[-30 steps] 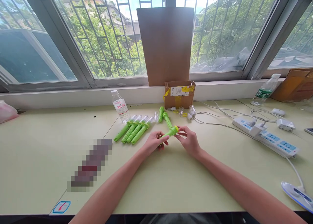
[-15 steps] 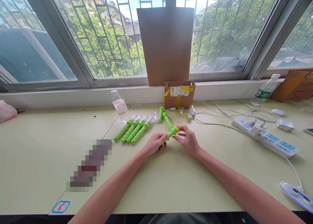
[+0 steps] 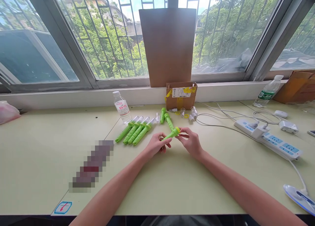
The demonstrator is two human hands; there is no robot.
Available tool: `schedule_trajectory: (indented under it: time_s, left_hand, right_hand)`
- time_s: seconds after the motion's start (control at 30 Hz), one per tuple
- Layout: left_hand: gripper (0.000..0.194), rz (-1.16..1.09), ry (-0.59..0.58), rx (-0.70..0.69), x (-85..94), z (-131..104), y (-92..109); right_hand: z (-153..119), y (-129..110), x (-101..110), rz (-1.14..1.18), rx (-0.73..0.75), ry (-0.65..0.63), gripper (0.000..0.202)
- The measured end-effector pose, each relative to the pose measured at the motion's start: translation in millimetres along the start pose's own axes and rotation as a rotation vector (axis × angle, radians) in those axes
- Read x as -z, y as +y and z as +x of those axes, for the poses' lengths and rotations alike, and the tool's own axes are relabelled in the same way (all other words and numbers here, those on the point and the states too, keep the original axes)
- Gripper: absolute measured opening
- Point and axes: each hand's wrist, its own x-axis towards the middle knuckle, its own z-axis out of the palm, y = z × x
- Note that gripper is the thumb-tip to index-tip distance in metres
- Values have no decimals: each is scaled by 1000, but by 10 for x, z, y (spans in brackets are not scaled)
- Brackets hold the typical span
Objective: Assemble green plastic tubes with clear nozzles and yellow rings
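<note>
My left hand (image 3: 157,143) is closed round the lower part of a green plastic handle (image 3: 173,133), which tilts up to the right above the table. A yellow ring (image 3: 177,130) sits at its upper end, and the fingertips of my right hand (image 3: 191,142) pinch there. Just behind lie two more green handles, one ribbed (image 3: 168,121) and one shorter-looking (image 3: 162,115). Left of my hands, several green handles with clear caps (image 3: 138,133) lie side by side. A loose clear cap (image 3: 157,117) rests near them.
Clear caps (image 3: 194,111) and yellow rings (image 3: 186,116) lie before a small cardboard box (image 3: 181,102). A water bottle (image 3: 122,108) stands behind the capped handles. On the right are a power strip (image 3: 273,140), cables and another bottle (image 3: 267,93). A blurred patch (image 3: 93,163) covers something left.
Both hands stay at the green handle, with small finger shifts; some left fingers have loosened slightly. The whole view has shifted a little.
</note>
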Motion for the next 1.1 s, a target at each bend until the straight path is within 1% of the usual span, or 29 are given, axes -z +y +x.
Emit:
schedule_trajectory:
  time_s: [0.17, 0.33, 0.53, 0.7, 0.77, 0.9, 1.03, 1.1]
  left_hand:
    - [41, -7, -28, 21, 13, -2, 25]
    - [43, 14, -54, 49, 8, -13, 46]
    - [48, 62, -87, 28, 20, 7, -1]
    - [47, 99, -94, 21, 21, 26, -15]
    - [45, 109, -81, 32, 18, 25, -2]
    - [43, 111, -9, 52, 17, 12, 18]
    - [41, 71, -43, 42, 24, 3, 19]
    - [39, 57, -32, 38, 22, 6, 14]
  right_hand:
    - [20, 2, 9, -40, 18, -35, 24]
    - [14, 27, 9, -14, 2, -52, 24]
    - [5, 28, 22, -37, 7, -43, 20]
    - [25, 33, 30, -48, -6, -57, 23]
    - [32, 30, 25, -43, -5, -72, 24]
    - [32, 6, 13, -33, -1, -90, 23]
    - [23, -5, 14, -33, 8, -93, 21]
    - [21, -2, 18, -38, 16, -91, 20]
